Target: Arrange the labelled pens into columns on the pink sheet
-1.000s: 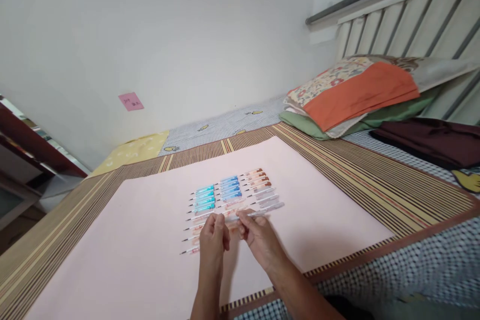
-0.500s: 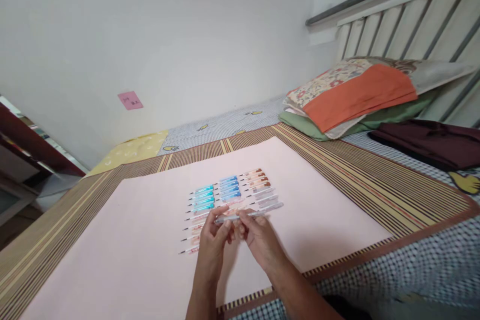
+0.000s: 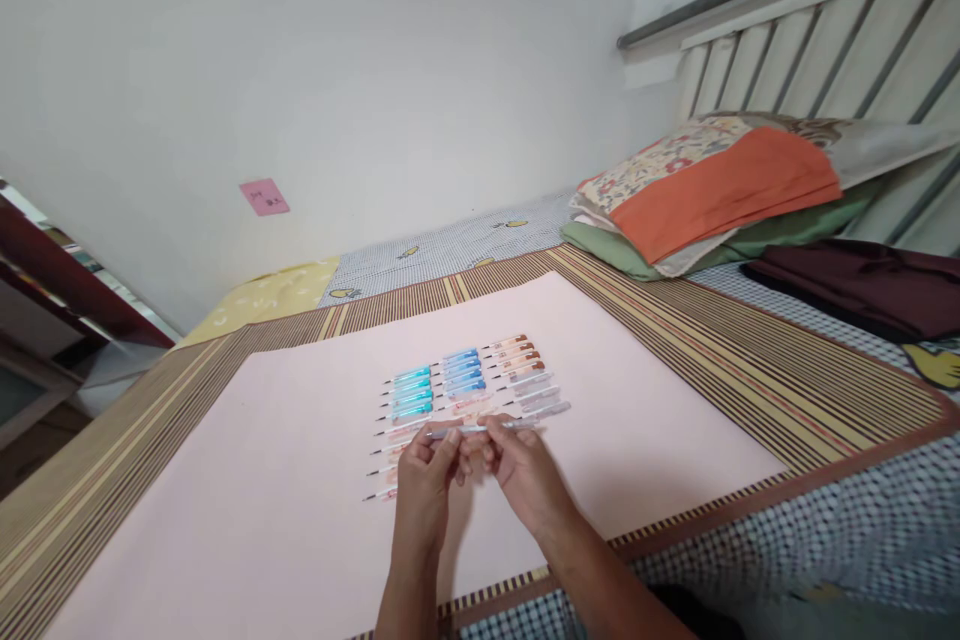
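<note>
A slim pale grey pen (image 3: 466, 429) is held level between my two hands, above a pink sheet (image 3: 262, 500). My left hand (image 3: 424, 480) pinches its left end, and my right hand (image 3: 527, 478) grips it farther right with thumb and fingers. Just beyond the hands lie rows of pens: teal pens (image 3: 412, 398) on the left, blue pens (image 3: 463, 370) in the middle, brown-ended pens (image 3: 517, 356) on the right. Grey pens (image 3: 541, 398) lie below the brown ones. Pink-patterned pens (image 3: 386, 471) are partly hidden behind my left hand.
Under the sheet is a striped mat (image 3: 660, 340) on a checked bedcover (image 3: 795, 560). Folded cushions or fabrics (image 3: 720, 200) and a dark maroon cloth (image 3: 855, 285) lie at the right, by a slatted headboard (image 3: 810, 60). A pink note (image 3: 264, 197) is on the wall.
Both hands still hold the pen, which has turned slightly in the fingers. The view has shifted a little; the pens on the sheet keep their arrangement.
</note>
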`<state>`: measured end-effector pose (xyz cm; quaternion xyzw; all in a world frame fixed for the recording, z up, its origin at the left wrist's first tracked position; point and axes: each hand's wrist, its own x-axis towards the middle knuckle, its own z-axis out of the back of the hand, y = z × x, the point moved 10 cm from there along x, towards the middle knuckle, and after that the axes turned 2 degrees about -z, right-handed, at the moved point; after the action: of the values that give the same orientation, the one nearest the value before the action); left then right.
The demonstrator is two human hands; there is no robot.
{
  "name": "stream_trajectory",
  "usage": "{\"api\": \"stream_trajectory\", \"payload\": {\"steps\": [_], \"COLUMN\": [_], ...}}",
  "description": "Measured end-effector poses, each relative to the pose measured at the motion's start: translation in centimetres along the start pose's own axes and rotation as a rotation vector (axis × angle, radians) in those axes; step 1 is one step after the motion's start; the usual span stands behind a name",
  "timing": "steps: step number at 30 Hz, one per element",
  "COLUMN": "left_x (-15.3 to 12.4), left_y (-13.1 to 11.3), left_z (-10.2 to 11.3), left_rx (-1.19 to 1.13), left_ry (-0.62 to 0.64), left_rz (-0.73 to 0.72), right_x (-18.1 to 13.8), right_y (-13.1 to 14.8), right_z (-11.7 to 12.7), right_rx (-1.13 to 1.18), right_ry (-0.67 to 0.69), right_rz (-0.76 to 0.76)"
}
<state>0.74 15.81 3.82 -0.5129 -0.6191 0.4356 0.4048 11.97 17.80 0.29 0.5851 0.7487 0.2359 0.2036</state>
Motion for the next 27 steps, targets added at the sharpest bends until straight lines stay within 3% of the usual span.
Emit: {"api": "stream_trajectory", "payload": {"steps": [7,20,27], "left_x": [0.3,0.3,0.2], "left_y": [0.6,1.2,1.6], "left_z": [1.8,4.0,4.0], "left_rx": [-0.085,-0.269,-0.393], "left_ry": [-0.105,-0.219,-0.265], "left_rz": [0.036,0.063,0.121], "right_x": [0.3,0.5,0.5], "right_y": [0.2,2.7,1.5], "right_z": [1.7,2.5,3.2], "right_rx": [0.096,-0.111,0.114], "right_ry": [-0.103,-0.119,-0.190], "right_rz": [-0.020,0.141,-0.007]}}
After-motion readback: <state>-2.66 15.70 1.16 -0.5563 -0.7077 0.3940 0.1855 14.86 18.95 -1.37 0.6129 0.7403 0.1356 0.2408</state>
